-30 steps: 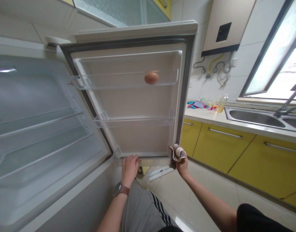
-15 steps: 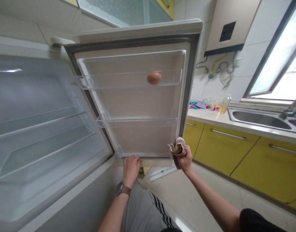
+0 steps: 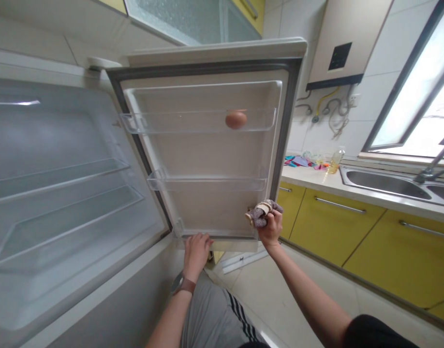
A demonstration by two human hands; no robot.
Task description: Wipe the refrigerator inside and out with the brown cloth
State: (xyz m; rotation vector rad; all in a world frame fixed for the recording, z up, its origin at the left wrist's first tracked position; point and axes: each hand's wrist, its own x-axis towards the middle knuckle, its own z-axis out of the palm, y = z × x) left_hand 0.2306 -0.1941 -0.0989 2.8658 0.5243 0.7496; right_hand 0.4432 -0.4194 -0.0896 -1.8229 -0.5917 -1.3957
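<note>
The refrigerator door [image 3: 207, 154] stands swung out in front of me, its inner side facing me. My left hand [image 3: 196, 253] is closed over its lower edge, fingertips on the inner side. In my right hand [image 3: 271, 229] is a bunched grey-brown cloth [image 3: 263, 212] with a pale border. The hand is closed around it, at the door's lower right corner by the dark gasket [image 3: 280, 140]. A brown egg [image 3: 236, 119] lies in the upper clear door shelf [image 3: 185, 121]. The lower clear door shelf [image 3: 211, 184] holds nothing visible.
To the left is the refrigerator compartment [image 3: 62, 135] with glass shelves [image 3: 73, 222]. Yellow cabinets [image 3: 331, 227] line the right, under a counter [image 3: 316, 179] with a steel sink [image 3: 385, 183] and a bottle [image 3: 336, 159] of yellow liquid. A white strip [image 3: 244, 261] lies on the floor.
My right hand has shifted up slightly with the cloth, which is now turned and folded differently. The left hand keeps its place on the door. The view has tilted a little.
</note>
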